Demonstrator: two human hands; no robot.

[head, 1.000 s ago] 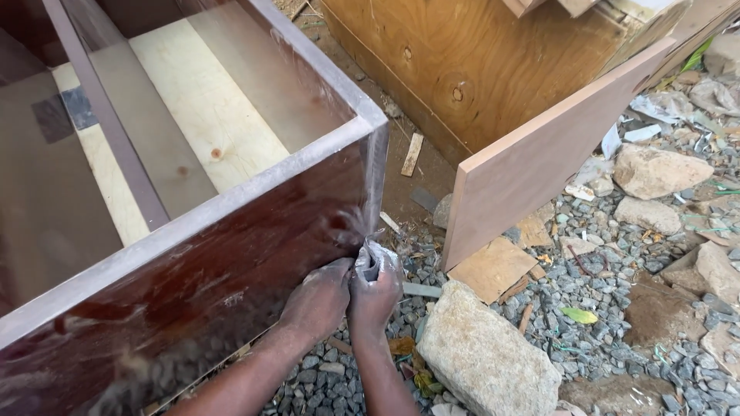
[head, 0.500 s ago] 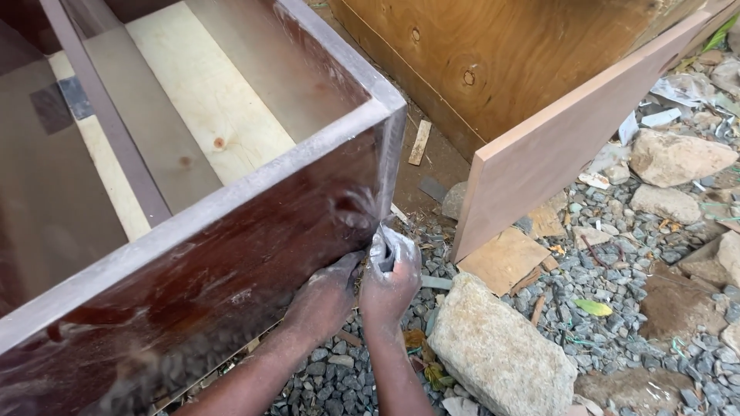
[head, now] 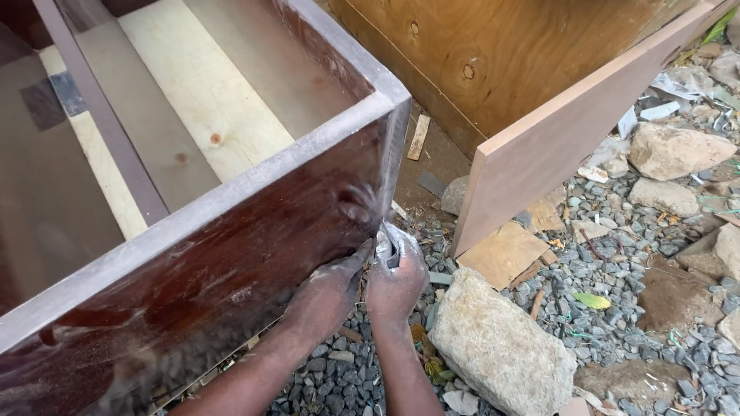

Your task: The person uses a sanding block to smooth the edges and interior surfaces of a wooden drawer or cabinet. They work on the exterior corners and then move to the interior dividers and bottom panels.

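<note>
Both hands (head: 362,286) at cabinet (head: 231,254) corner, right clutching folded sandpaper (head: 388,245), gravel (head: 586,308)

Lying on grey gravel ground (head: 617,323): pale rocks (head: 497,347), a flat cardboard scrap (head: 501,254), wood offcuts (head: 418,137); resting there too, a dark-stained cabinet carcass (head: 231,254) and a leaning board (head: 570,131).

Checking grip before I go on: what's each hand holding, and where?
Right hand pinches a folded sheet of sandpaper by its lower end. Left hand holds nothing; it rests against the cabinet panel.
</note>
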